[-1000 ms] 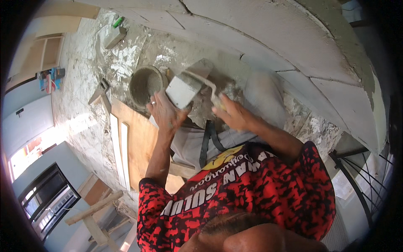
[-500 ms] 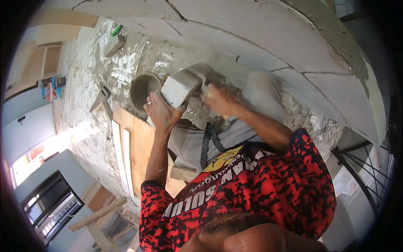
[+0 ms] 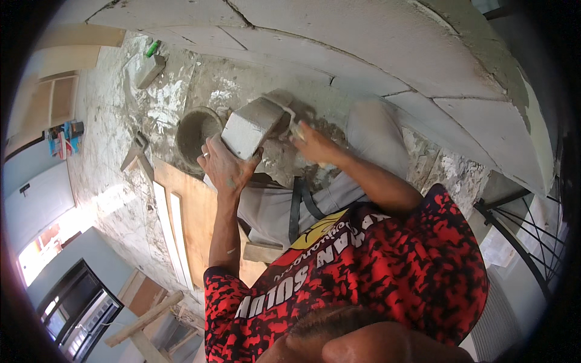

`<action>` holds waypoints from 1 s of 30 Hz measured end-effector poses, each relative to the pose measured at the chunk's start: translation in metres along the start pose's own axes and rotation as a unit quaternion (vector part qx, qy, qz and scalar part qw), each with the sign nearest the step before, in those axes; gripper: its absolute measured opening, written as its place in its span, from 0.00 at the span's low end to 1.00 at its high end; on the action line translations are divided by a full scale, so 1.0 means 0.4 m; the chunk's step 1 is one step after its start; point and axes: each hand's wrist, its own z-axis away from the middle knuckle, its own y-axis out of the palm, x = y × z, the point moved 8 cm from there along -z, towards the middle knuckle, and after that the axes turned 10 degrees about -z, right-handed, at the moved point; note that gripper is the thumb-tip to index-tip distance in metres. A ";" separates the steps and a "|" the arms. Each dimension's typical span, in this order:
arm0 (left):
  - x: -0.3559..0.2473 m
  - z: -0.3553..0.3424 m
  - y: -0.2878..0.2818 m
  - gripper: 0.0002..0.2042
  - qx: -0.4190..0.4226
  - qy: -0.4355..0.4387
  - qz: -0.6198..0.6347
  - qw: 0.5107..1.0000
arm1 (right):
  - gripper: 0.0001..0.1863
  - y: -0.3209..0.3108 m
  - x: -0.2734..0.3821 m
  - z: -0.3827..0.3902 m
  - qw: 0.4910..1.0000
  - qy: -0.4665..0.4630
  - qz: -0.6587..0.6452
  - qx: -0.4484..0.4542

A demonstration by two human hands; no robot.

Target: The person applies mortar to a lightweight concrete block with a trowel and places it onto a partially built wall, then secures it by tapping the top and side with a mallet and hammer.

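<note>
A pale grey lightweight block (image 3: 243, 134) is tilted up in front of me, its end face toward me. My left hand (image 3: 227, 164) is closed on the near end of the block, fingers on one side and thumb on the other. In my right hand (image 3: 316, 145) is a trowel (image 3: 290, 113), gripped by its handle; its bent metal neck reaches to the far right side of the block. The blade is hard to make out against the grey mortar there. A round mortar bucket (image 3: 183, 140) stands just left of the block, beside my left fingers.
A pale block wall (image 3: 339, 51) curves along the far side and right. On the rough floor lie a handsaw (image 3: 134, 151), a plywood board (image 3: 196, 209) with white strips, and another block (image 3: 150, 71) with a green object (image 3: 153, 48). A black metal frame (image 3: 514, 239) stands at right.
The whole view has shifted slightly, so the floor items sit further left. Both hands keep their grips; the block and trowel hold nearly the same position relative to each other.
</note>
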 end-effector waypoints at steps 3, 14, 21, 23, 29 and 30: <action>-0.004 0.016 0.006 0.37 0.012 0.000 -0.014 1.000 | 0.30 0.001 -0.129 -0.144 0.968 0.233 -0.026 0.086; -0.004 -0.013 -0.005 0.35 -0.032 0.011 -0.008 0.999 | 0.33 0.006 -0.081 -0.139 0.957 0.257 -0.030 0.132; -0.009 -0.012 -0.012 0.36 -0.010 0.005 0.010 1.000 | 0.31 0.038 -0.162 -0.134 0.990 0.132 0.002 0.049; -0.001 -0.006 -0.014 0.37 -0.024 0.005 0.014 1.000 | 0.30 0.032 -0.159 -0.165 0.979 0.176 0.028 0.095; -0.005 -0.012 -0.008 0.36 -0.004 -0.006 0.009 1.000 | 0.30 0.037 -0.168 -0.155 0.985 0.169 -0.008 0.034; -0.004 -0.013 -0.008 0.36 0.000 -0.009 0.011 1.000 | 0.30 0.043 -0.156 -0.149 0.984 0.171 0.014 0.056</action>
